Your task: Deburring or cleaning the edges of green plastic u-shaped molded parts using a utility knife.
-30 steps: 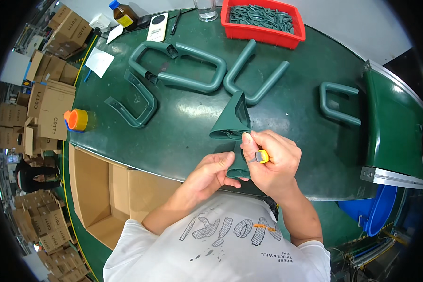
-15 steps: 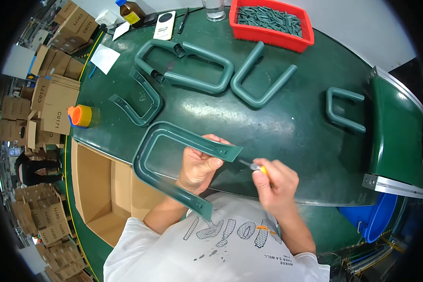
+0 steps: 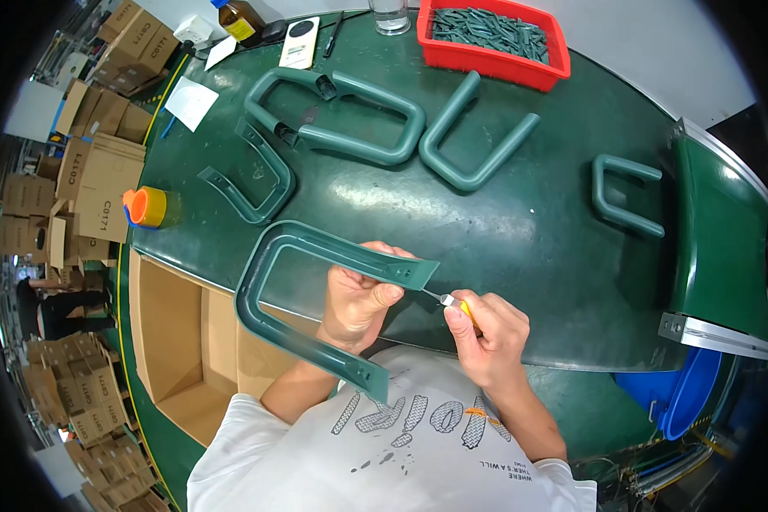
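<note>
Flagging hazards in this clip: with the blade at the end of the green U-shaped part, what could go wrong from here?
The small knife in the right hand works at the U-shaped part close to the left hand; a slip could nick those fingers. The part is held off the table over the lap, gripped on one leg only, so it may twist under pressure.

- A red tray (image 3: 538,64) of small dark green parts at the table's far edge
- An orange-capped container (image 3: 148,207) (near the table's left rim)
- An open cardboard box (image 3: 179,341) beside the table
- A brown bottle (image 3: 241,19)
- A blue bin (image 3: 687,397)
</note>
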The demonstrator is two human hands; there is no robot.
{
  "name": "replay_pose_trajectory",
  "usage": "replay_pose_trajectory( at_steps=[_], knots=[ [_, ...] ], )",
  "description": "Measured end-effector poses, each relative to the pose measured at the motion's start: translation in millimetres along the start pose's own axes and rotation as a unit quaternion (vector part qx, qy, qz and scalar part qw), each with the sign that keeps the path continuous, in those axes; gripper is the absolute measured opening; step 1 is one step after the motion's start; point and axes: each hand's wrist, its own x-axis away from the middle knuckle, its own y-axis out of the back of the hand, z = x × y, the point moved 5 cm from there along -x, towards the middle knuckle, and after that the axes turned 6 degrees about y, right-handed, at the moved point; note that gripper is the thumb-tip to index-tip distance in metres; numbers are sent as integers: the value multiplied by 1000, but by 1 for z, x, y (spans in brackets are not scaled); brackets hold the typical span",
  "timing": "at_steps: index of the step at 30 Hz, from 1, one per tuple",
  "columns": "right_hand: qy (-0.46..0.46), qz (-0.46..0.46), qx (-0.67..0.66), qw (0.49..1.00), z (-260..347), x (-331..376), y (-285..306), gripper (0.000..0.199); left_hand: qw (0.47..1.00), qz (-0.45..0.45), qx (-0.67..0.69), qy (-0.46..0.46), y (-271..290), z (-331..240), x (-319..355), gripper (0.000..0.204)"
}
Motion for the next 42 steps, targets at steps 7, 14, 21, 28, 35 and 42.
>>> replay_pose_trajectory(
  at_steps=[7, 14, 21, 28, 35, 42],
  knots=[
    [32, -39, 25, 998, -2, -1, -1, 15, 1000, -7, -2, 29, 1, 4, 5, 24],
    [23, -62, 47, 997, -8, -3, 1, 15, 999, 7, 20, 32, 2, 10, 7, 24],
    [17, -77, 73, 994, -13, -4, -2, 15, 998, 10, 33, 50, 9, 15, 8, 29],
    [-149, -106, -17, 983, -55, -5, 6, 20, 999, 38, 37, 10, 4, 13, 20, 35],
    [-174, -31, -131, 975, -32, 1, -3, 25, 998, 30, 26, -52, 11, -2, 16, 29],
    [-151, 6, -171, 974, -15, 8, -16, 32, 996, 16, 27, -86, 13, -6, 43, 33]
  ],
)
